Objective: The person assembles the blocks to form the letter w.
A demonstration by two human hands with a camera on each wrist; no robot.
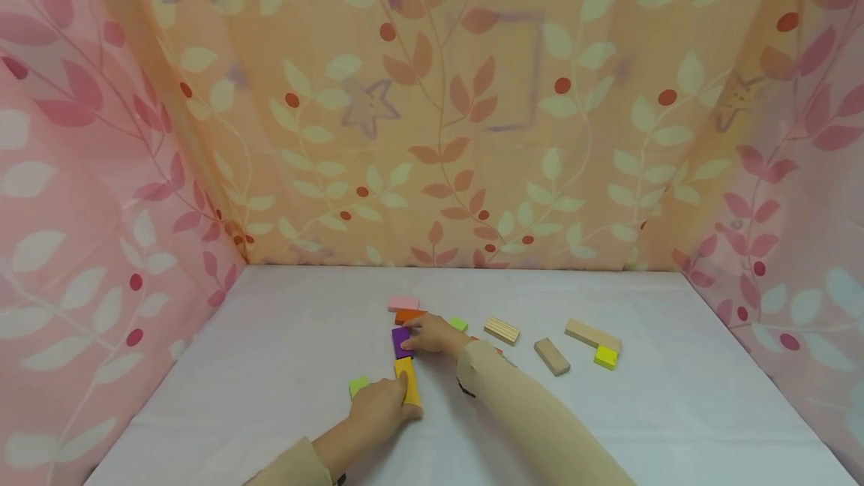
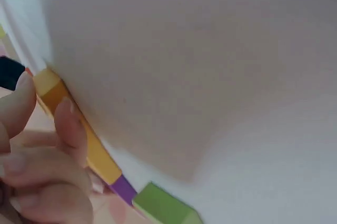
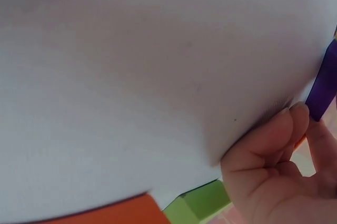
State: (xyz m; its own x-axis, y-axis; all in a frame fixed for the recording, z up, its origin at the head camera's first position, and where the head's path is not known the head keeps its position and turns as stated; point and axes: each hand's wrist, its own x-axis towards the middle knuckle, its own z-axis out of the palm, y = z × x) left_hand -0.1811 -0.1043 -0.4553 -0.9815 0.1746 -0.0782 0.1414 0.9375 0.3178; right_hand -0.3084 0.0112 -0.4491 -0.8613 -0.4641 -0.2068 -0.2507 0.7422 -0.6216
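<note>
A purple block (image 1: 401, 343) and a yellow block (image 1: 408, 373) lie end to end on the white table, forming a line that runs toward the person. My left hand (image 1: 381, 407) grips the yellow block near its close end, the thumb along its right side. At the far end of the line, my right hand (image 1: 435, 336) pinches the purple block (image 3: 322, 84) between thumb and fingers. An orange block (image 1: 409, 316) sits just past the purple one, and a pink block (image 1: 403, 304) beyond that. Left of the yellow block (image 2: 100, 158) lies a green block (image 2: 166, 205), partly behind the left hand in the head view.
Another green block (image 1: 458, 324) shows behind the right hand. To the right lie a striped wooden block (image 1: 502, 330), a plain wooden block (image 1: 552, 357), and a longer one (image 1: 592, 335) with a bright yellow block (image 1: 606, 356) against it. Patterned cloth (image 1: 439, 171) walls the table's back and sides.
</note>
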